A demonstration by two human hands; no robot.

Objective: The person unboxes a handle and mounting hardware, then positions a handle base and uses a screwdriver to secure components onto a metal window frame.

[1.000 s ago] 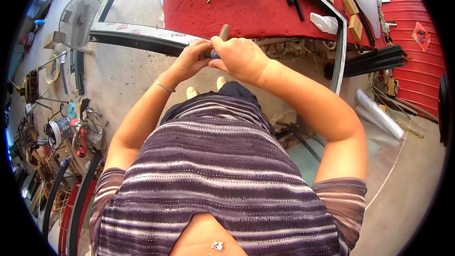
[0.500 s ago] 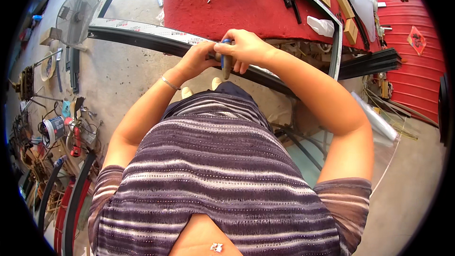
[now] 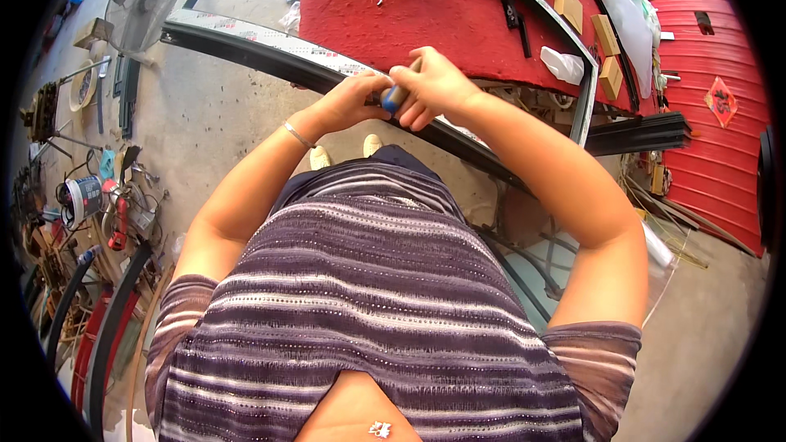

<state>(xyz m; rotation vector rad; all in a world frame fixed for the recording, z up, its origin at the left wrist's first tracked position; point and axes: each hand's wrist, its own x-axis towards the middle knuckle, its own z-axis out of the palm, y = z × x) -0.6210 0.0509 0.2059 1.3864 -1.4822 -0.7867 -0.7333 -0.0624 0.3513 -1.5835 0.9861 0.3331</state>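
Note:
A large metal window or door frame (image 3: 278, 49) rests over the red-covered table, its near bar carrying white printed film on top and a black side face. At the middle of that bar, my right hand (image 3: 438, 90) is closed round a stubby tool handle (image 3: 395, 98), blue and grey-brown, perhaps a screwdriver; its tip is hidden. My left hand (image 3: 348, 102) is beside it, fingers bent and closed at the bar's black side, close to the tool. What those left fingers pinch, if anything, is hidden.
Small cardboard boxes (image 3: 568, 8), a black handle part (image 3: 516, 23) and white plastic (image 3: 562, 65) sit on the red table (image 3: 360, 12). Black profiles (image 3: 639, 133) jut out at right. A floor fan (image 3: 146, 4), a bucket (image 3: 84, 194) and tools stand at left.
The tool handle in my right hand has turned, its blue part now pointing down toward me. My right fingers have shifted around it. The left hand stays nearly in place at the bar.

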